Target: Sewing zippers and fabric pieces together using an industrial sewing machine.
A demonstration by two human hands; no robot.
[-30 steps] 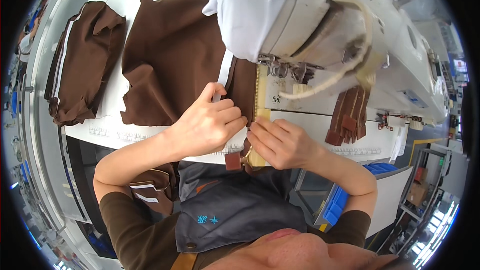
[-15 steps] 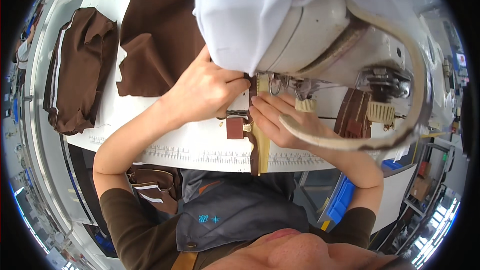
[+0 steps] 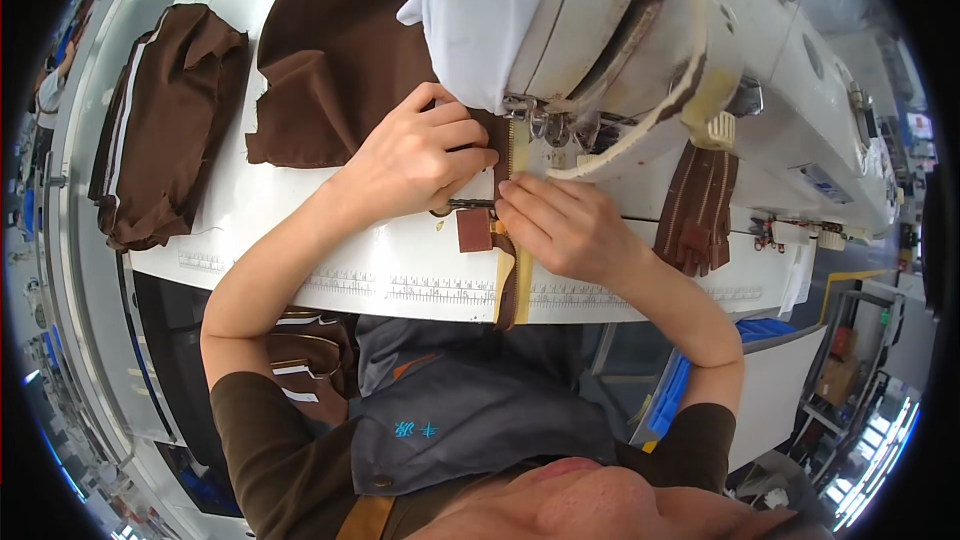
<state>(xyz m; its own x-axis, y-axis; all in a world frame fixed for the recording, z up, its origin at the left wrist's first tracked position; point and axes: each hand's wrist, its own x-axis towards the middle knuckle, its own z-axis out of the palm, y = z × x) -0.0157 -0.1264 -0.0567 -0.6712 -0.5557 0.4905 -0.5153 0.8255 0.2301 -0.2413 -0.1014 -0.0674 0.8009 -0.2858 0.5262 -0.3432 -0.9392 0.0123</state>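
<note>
A brown zipper (image 3: 506, 165) with metal teeth runs front to back beneath the sewing machine's presser foot (image 3: 545, 128), along a yellow strip (image 3: 522, 280). My left hand (image 3: 425, 155) is closed at the zipper's left edge, fingers curled and fingertips on the brown tape. From the right, my right hand (image 3: 565, 225) pinches the zipper's edge, its fingers close together; its thumb is mostly hidden. Between the hands lies a square reddish-brown pull tab (image 3: 475, 230) on the zipper's slider. A dark metal tool (image 3: 472, 204) lies just under my left hand, partly covered.
The white sewing machine (image 3: 780, 70), draped with a white cloth (image 3: 480, 20), stands over the table (image 3: 400, 260). Brown fabric pieces (image 3: 335, 60) lie at the left, a folded brown piece (image 3: 172, 130) beyond them. Several brown zippers (image 3: 698, 205) lie right of my right hand.
The whole view has shifted, so more of the machine shows at the right. My left index finger has lifted and bent more. Both hands stay at the zipper.
</note>
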